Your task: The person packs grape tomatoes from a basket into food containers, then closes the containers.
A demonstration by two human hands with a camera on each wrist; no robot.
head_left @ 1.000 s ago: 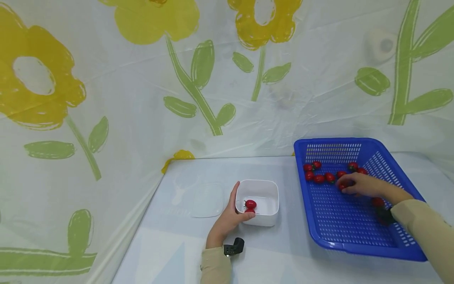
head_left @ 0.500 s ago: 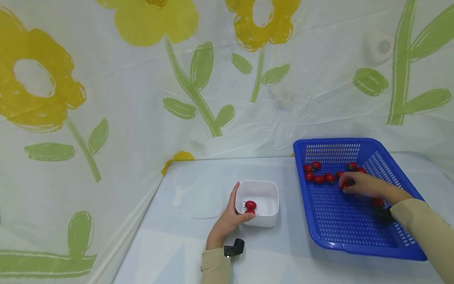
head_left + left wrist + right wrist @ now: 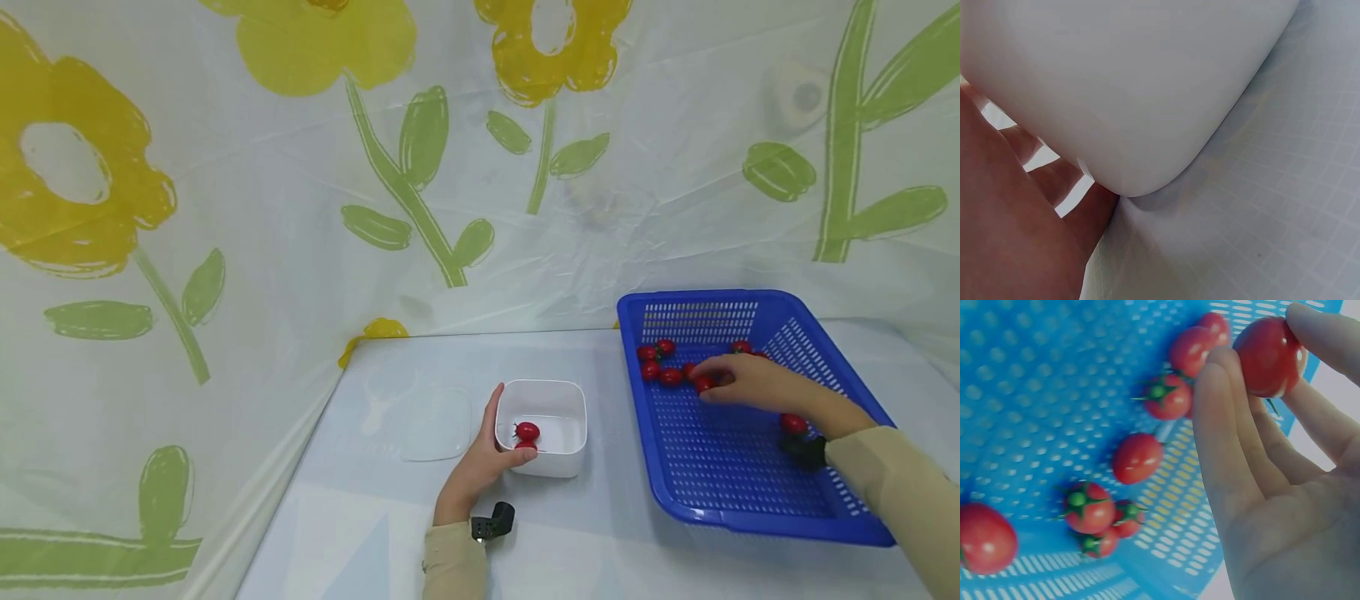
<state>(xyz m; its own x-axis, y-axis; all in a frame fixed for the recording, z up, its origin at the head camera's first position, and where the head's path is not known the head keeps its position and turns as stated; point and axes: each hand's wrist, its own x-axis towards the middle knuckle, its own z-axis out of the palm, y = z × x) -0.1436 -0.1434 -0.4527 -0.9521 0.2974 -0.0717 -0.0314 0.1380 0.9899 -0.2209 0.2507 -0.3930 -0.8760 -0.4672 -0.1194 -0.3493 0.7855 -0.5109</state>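
My left hand (image 3: 480, 462) holds a small white square container (image 3: 564, 464), thumb over the near rim and fingers along its left side. Inside lie two cherry tomatoes (image 3: 527, 431), one partly hidden by the thumb and rim. In the left wrist view the fingers (image 3: 1054, 178) lie against the container's rounded wall. Over the blue basket (image 3: 750, 525), my right hand (image 3: 761, 387) pinches a red cherry tomato (image 3: 1269, 357) between thumb and fingertips. Several more cherry tomatoes (image 3: 1138, 457) lie in the basket, some with green stems.
A clear flat lid (image 3: 437, 425) lies on the white table (image 3: 360, 517), left of the container. Behind the table hangs a flower-printed curtain (image 3: 300, 275). A black wrist device (image 3: 493, 522) sits on the left wrist. One tomato (image 3: 793, 423) lies beneath the right forearm.
My right hand has shifted a little left within the basket and now pinches a cherry tomato. The left hand keeps its hold on the container.
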